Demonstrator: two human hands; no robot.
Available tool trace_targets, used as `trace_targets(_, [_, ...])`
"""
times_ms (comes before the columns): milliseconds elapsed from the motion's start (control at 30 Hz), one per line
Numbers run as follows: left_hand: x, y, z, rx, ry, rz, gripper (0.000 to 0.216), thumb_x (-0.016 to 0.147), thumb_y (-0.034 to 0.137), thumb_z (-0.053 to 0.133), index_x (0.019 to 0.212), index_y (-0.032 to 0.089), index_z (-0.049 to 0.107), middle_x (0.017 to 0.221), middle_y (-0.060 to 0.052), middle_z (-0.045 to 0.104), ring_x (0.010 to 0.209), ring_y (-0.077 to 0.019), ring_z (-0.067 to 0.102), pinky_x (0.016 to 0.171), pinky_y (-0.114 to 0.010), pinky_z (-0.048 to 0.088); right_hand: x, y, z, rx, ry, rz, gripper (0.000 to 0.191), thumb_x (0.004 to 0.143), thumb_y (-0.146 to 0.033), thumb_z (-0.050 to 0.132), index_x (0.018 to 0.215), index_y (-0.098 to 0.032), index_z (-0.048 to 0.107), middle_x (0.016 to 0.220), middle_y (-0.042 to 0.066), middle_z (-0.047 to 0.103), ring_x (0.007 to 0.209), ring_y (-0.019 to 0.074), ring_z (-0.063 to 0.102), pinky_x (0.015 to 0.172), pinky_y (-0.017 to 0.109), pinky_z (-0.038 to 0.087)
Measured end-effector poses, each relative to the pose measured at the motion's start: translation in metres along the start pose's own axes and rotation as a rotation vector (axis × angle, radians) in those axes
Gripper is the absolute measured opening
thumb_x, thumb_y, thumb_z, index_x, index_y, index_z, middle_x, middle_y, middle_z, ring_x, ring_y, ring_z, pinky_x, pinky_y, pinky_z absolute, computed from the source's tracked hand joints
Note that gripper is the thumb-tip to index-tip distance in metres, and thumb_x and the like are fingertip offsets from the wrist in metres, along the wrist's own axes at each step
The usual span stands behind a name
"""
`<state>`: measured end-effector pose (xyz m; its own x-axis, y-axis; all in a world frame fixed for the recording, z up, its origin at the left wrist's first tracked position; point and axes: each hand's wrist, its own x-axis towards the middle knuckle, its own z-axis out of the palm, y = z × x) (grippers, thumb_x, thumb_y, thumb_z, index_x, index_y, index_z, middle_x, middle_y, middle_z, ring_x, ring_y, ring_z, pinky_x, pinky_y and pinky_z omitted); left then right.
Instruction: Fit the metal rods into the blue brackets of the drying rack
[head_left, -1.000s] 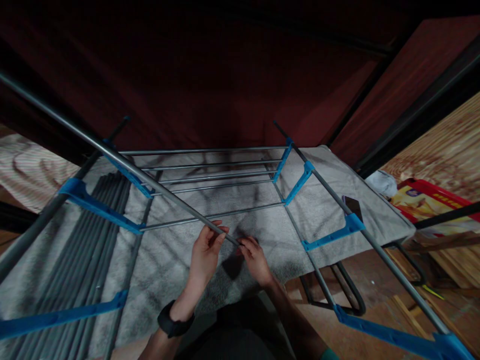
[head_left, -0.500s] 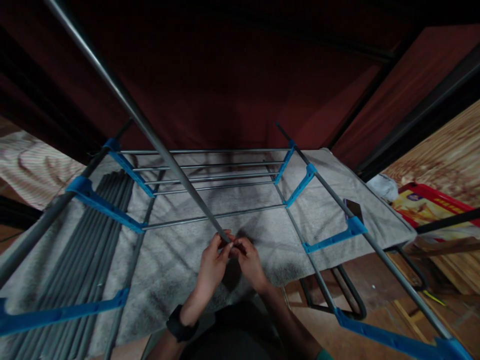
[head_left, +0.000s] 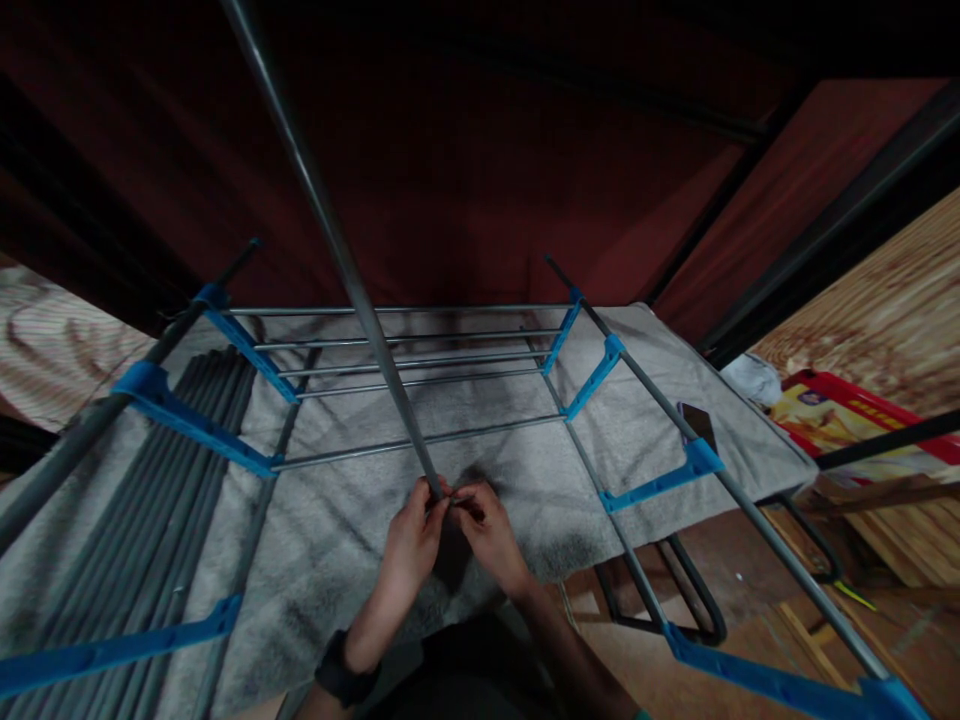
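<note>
Pinching the rod's (head_left: 341, 260) near end, both hands (head_left: 409, 535) (head_left: 487, 530) risk its high far end swinging into the rack (head_left: 420, 440)

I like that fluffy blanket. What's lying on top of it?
On the grey fleece blanket lie a bundle of grey metal rods and a small dark flat object. Whatever lies beneath it is hidden.
</note>
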<state>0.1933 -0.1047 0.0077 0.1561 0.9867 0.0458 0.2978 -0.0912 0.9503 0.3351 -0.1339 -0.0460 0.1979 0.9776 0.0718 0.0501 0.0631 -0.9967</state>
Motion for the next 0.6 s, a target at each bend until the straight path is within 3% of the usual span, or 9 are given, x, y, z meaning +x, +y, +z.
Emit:
trace_targets(267, [-0.007, -0.026, -0.027, 0.233, -0.049, -0.029, 0.019, 0.092, 0.042, 0.048, 0.099, 0.029, 0.06, 0.098, -0.009, 0.081, 0.097, -0.0309, 0.08, 0.087, -0.043, 0.062, 0.016, -0.016, -0.025, 0.079, 0.132, 0.013, 0.021, 0.095, -0.042, 0.065, 0.107, -0.027, 0.071, 0.103, 0.005, 0.074, 0.087, 0.0211, 0.071, 0.082, 0.037, 0.062])
trace_targets(600, [-0.012, -0.048, -0.092, 0.451, 0.001, -0.18, 0.025, 0.08, 0.029, 0.053, 0.102, 0.03, 0.063, 0.083, -0.005, 0.081, 0.083, -0.0327, 0.081, 0.072, -0.037, 0.06, 0.06, -0.086, -0.029, 0.274, 0.23, -0.105, 0.034, 0.09, -0.05, 0.076, 0.115, -0.028, 0.073, 0.109, 0.006, 0.078, 0.101, 0.0235, 0.071, 0.091, 0.04, 0.063])
